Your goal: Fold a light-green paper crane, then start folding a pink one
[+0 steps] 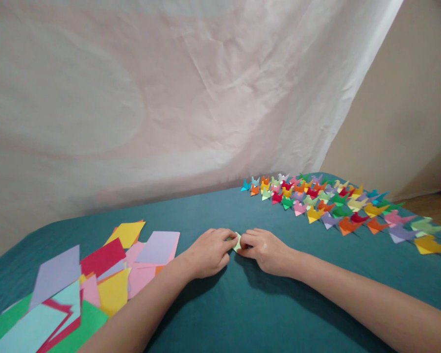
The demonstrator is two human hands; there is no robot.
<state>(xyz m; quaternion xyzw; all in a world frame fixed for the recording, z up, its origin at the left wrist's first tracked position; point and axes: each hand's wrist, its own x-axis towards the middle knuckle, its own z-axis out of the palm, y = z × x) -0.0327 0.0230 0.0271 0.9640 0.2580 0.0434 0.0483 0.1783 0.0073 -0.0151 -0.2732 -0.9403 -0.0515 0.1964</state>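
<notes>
A small piece of pale green folded paper is pinched between my two hands above the middle of the teal table. My left hand grips its left side with thumb and fingertips, closed. On the right side, my right hand is closed on the same paper, fingers curled and hiding much of it. The exact shape of the fold cannot be made out.
Loose coloured paper sheets lie overlapping on the left of the teal table. Rows of small folded paper birds in many colours stand at the back right. A pale cloth hangs behind the table.
</notes>
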